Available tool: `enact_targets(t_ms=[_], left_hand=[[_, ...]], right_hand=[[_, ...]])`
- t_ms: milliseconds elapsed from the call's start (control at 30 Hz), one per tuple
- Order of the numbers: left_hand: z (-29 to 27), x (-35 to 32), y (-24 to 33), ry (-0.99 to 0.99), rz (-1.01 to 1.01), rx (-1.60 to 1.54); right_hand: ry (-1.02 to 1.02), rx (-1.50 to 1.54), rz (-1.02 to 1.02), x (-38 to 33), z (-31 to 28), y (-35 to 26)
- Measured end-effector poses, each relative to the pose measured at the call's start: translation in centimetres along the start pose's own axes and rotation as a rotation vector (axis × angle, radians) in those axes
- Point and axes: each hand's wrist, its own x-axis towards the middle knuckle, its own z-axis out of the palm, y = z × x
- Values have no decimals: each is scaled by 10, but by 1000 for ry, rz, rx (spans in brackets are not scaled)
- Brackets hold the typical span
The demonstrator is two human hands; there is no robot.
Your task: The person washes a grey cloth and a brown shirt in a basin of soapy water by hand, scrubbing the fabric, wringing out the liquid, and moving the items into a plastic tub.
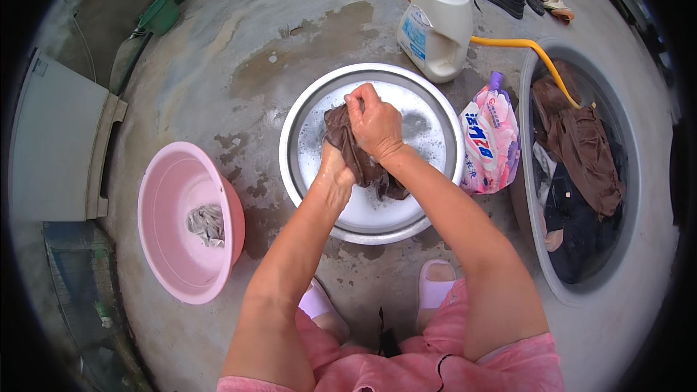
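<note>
Wet concrete floor [290,51], steel basin [435,101] of suds at centre. Brown garment [363,163] bunched lengthwise from 11 to 5 o'clock, clenched between left hand [335,174] below and right hand [376,125] above.

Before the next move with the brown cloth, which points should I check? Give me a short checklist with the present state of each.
1. Both hands grip the cloth: ok. The left hand and right hand clasp the brown cloth.
2. Cloth is over the metal basin: ok.
3. Basin holds soapy water: ok, foam is visible.
4. Pink basin has room: ok, only one grey cloth lies in it.
5. Detergent jug is closed: ok, cap on.
6. Yellow hose is running into the large tub: cannot tell.
</note>
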Motion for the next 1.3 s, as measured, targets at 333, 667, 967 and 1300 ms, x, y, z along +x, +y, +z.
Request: enact_targets(t_ms=[333, 667, 967, 1300], left_hand=[[25, -19, 56, 208, -41, 319], [-53, 2, 72, 266, -18, 659], [-104, 10, 39, 527, -60, 1234], [-67, -12, 6, 230, -414, 1051]], right_hand=[[82, -148, 383, 1, -36, 81], [-481, -368, 409, -14, -58, 77], [-819, -738, 247, -52, -24, 62], [-596, -91, 585, -36, -9, 108]])
